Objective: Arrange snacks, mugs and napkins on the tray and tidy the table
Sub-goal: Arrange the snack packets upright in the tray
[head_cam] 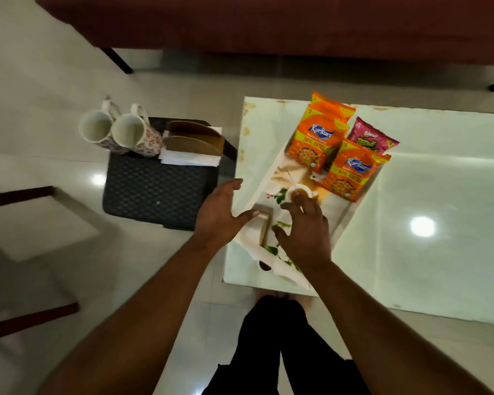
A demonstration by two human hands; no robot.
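Both hands spread open, empty: left hand [220, 215] seemingly brushing the napkin holder [264, 226], right hand [304, 232] over the tray [280, 169].

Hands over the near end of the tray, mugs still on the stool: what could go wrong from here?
1. The two mugs stand at the far edge of the stool, apparently overhanging; a knock could tip them off.
2. The snack packets crowd the tray's far end, leaving little room there for mugs.
3. The holder lies between both hands and could be nudged off the tray's near edge.
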